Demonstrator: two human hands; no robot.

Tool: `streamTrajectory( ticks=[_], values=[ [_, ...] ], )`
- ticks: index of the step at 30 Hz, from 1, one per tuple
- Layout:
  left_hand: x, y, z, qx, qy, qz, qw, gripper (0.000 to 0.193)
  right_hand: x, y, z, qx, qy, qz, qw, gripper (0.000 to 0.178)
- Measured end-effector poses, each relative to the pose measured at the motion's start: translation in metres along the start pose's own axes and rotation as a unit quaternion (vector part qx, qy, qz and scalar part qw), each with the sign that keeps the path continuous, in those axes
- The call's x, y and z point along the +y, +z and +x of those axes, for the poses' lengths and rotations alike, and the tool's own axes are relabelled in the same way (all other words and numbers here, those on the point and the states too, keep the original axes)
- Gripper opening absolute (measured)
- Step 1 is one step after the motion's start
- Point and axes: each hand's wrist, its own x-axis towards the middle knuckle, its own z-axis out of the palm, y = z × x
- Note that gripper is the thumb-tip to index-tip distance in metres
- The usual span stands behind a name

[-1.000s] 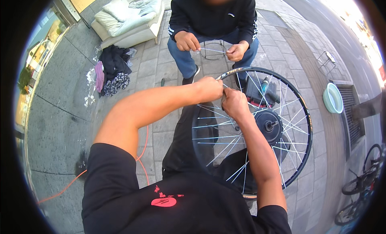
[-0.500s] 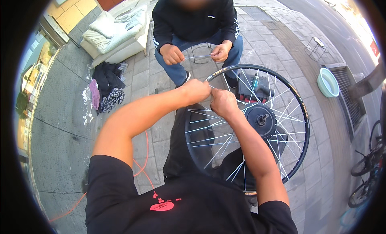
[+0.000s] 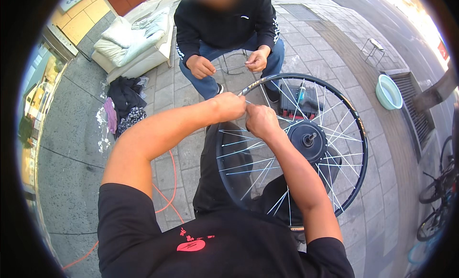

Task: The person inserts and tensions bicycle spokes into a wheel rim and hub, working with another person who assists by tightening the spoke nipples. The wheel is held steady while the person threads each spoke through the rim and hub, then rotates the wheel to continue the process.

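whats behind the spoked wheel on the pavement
Through the spokes of the wheel, a dark box-shaped case lies on the paving, beyond the hub. Spokes and rim hide part of it. The hands work at the rim.

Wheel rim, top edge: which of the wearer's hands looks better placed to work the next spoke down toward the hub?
Probably the right hand: it sits inside the wheel rim among the spokes, nearer the hub. The left hand lies at the rim's outer edge.
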Motion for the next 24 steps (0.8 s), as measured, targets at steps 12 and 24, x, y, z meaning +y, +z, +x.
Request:
streamTrajectory(
  ticks=[12, 24],
  values=[
    [0.014, 0.019, -0.004, 0.057, -0.103, -0.021, 0.993, 0.018, -0.003, -0.016, -0.003, 0.049, -0.058, -0.137, 0.988, 0.011],
    [0.017, 0.010, -0.010, 0.045, -0.095, -0.029, 0.994, 0.013, 0.003, -0.007, -0.001, 0.019, -0.108, -0.156, 0.982, 0.007]
  ],
)
